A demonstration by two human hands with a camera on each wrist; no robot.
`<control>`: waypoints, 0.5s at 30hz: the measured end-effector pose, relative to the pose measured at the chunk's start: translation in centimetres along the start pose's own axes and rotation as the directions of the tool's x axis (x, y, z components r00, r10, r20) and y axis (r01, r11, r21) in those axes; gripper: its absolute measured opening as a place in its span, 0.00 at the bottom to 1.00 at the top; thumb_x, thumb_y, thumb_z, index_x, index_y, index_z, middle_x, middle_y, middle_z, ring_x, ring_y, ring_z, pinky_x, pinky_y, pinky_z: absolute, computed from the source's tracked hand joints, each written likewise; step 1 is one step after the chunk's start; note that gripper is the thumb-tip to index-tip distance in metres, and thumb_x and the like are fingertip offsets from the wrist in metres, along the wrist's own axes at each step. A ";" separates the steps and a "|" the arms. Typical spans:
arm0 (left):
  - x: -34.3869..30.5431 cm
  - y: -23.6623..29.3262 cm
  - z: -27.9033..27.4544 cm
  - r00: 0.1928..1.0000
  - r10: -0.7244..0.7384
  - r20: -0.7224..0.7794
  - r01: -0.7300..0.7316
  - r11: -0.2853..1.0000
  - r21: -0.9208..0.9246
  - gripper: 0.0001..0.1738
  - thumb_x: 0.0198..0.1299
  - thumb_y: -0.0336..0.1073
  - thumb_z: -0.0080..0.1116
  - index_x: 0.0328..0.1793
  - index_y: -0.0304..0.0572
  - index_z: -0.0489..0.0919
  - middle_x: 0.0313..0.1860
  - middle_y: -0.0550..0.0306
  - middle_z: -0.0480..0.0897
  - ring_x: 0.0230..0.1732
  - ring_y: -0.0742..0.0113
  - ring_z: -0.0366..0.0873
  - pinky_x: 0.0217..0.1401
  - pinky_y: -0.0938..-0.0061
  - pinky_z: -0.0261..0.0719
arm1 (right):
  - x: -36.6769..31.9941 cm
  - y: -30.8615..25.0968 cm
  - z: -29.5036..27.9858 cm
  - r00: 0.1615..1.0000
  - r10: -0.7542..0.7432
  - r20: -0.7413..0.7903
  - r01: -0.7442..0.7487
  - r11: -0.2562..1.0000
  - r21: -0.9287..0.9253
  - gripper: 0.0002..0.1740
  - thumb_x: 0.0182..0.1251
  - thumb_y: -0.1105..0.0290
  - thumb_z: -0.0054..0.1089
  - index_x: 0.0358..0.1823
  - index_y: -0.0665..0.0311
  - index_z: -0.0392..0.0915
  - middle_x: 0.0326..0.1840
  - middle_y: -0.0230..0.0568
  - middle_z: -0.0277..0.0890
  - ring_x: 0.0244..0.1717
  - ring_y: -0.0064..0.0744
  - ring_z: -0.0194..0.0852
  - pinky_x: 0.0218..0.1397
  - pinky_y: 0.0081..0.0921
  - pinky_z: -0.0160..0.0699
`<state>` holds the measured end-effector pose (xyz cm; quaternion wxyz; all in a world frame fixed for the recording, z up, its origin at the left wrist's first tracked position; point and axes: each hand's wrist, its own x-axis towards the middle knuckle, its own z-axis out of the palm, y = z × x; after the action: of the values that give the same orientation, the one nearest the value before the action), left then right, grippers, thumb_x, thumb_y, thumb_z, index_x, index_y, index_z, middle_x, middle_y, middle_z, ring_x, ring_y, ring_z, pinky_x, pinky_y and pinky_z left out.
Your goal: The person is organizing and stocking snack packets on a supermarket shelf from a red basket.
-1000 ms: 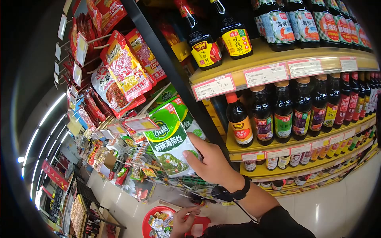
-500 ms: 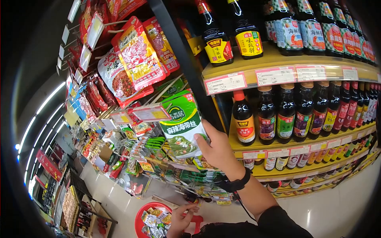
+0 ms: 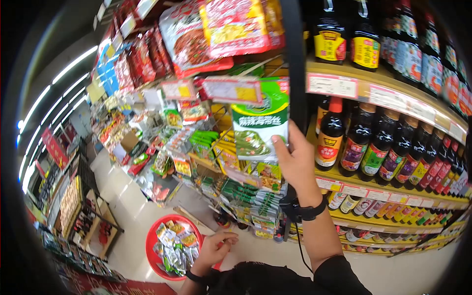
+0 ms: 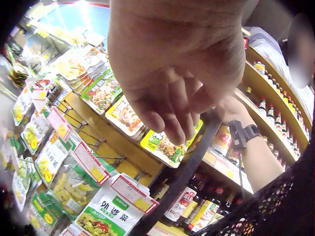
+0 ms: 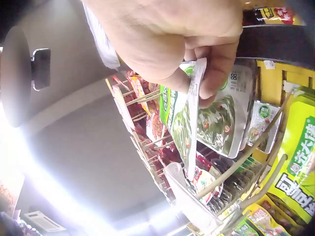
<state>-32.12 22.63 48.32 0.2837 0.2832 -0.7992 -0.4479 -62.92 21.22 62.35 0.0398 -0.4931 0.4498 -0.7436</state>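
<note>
My right hand pinches the edge of a green and white packet of kelp strips between thumb and fingers. The packet is upright beside a price-tag holder. Seen from the right wrist, the thumb is on one side of the packet's edge, with a like packet close behind it. My left hand hangs low with fingers loosely curled, holding nothing; the left wrist view shows the same hand from close up. Beside it is a red basket with several small packets inside.
A dark shelf post separates the hanging packets from shelves of sauce bottles on the right. Red food pouches hang above. Metal hooks stick out around the right hand. A rack of goods stands across the aisle.
The view has swung left, so shelves and packets now sit further right in it. The right hand keeps its pinch on the kelp packet. More of the red basket and left forearm shows.
</note>
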 end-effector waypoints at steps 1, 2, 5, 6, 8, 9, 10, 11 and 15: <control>-0.1 -1.1 -0.4 0.999 0.046 0.000 -0.046 0.998 0.050 0.14 0.61 0.21 0.50 0.51 0.30 0.82 0.42 0.49 0.85 0.40 0.68 0.84 0.42 0.75 0.83 | -0.2 0.4 0.0 1.000 0.007 0.010 -0.007 0.999 0.031 0.22 0.68 0.72 0.59 0.62 0.67 0.72 0.37 0.44 0.82 0.35 0.21 0.79 0.38 0.23 0.77; -0.3 -2.5 -0.7 1.000 0.007 -0.007 -0.007 0.999 0.041 0.14 0.62 0.22 0.51 0.51 0.30 0.81 0.42 0.49 0.85 0.40 0.69 0.84 0.40 0.76 0.82 | -0.5 0.4 -0.2 1.000 0.007 0.016 -0.007 0.998 0.058 0.21 0.69 0.73 0.58 0.63 0.68 0.71 0.38 0.40 0.81 0.35 0.19 0.77 0.38 0.21 0.76; -2.0 -7.8 -2.1 0.985 -0.151 -0.088 0.154 0.988 0.021 0.11 0.63 0.24 0.53 0.50 0.32 0.82 0.39 0.51 0.86 0.40 0.70 0.84 0.42 0.74 0.82 | -1.7 -0.3 -0.8 0.995 0.077 0.056 -0.082 0.992 0.092 0.22 0.71 0.76 0.57 0.64 0.69 0.70 0.40 0.32 0.79 0.37 0.14 0.72 0.39 0.17 0.74; -2.9 -9.7 -2.3 0.970 -0.208 -0.128 0.207 0.978 -0.018 0.12 0.62 0.24 0.53 0.49 0.33 0.83 0.38 0.51 0.86 0.39 0.69 0.84 0.43 0.74 0.82 | -2.3 0.0 -1.2 0.995 0.095 0.043 -0.097 0.994 0.054 0.23 0.71 0.76 0.58 0.66 0.69 0.69 0.40 0.32 0.78 0.36 0.15 0.73 0.39 0.17 0.75; -5.3 -13.3 -3.1 0.947 -0.267 -0.176 0.274 0.962 0.015 0.13 0.61 0.24 0.53 0.50 0.35 0.83 0.36 0.52 0.87 0.38 0.68 0.85 0.44 0.72 0.82 | -3.5 1.0 -2.2 0.993 0.114 0.033 -0.114 0.993 0.014 0.25 0.71 0.75 0.58 0.68 0.69 0.67 0.40 0.34 0.79 0.35 0.16 0.74 0.39 0.17 0.75; -6.8 -15.3 -3.4 0.909 -0.370 -0.192 0.374 0.927 -0.015 0.13 0.61 0.25 0.53 0.50 0.36 0.83 0.37 0.52 0.87 0.37 0.67 0.85 0.44 0.71 0.82 | -4.1 1.3 -2.6 0.993 0.117 0.032 -0.117 0.993 0.012 0.26 0.72 0.74 0.58 0.69 0.68 0.66 0.41 0.35 0.79 0.34 0.17 0.74 0.39 0.16 0.75; -8.4 -17.3 -3.6 0.881 -0.423 -0.214 0.432 0.902 -0.004 0.13 0.61 0.26 0.53 0.49 0.35 0.83 0.37 0.52 0.86 0.37 0.66 0.85 0.43 0.70 0.82 | -4.7 1.1 -3.0 0.991 0.131 0.034 -0.130 0.991 -0.027 0.26 0.72 0.74 0.57 0.70 0.68 0.65 0.41 0.35 0.79 0.34 0.18 0.75 0.39 0.16 0.75; -10.1 -18.8 -3.6 0.849 -0.475 -0.232 0.490 0.871 0.009 0.12 0.61 0.27 0.52 0.49 0.35 0.83 0.36 0.52 0.86 0.36 0.66 0.85 0.43 0.69 0.83 | -5.4 0.7 -3.2 0.989 0.147 0.033 -0.145 0.987 -0.066 0.26 0.72 0.73 0.57 0.70 0.68 0.65 0.41 0.36 0.79 0.34 0.19 0.75 0.39 0.16 0.75; -17.5 -24.2 -2.6 0.647 -0.720 -0.253 0.707 0.690 -0.156 0.15 0.60 0.25 0.48 0.49 0.30 0.81 0.36 0.49 0.86 0.36 0.64 0.85 0.41 0.70 0.84 | -8.1 -0.4 -4.0 0.987 0.155 0.029 -0.151 0.982 -0.111 0.26 0.73 0.76 0.52 0.71 0.68 0.64 0.40 0.37 0.78 0.33 0.17 0.73 0.37 0.16 0.73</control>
<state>-13.59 22.99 24.74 0.2065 0.6317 -0.5617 -0.4928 -61.70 28.03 56.52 0.0785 -0.4725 0.5253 -0.7033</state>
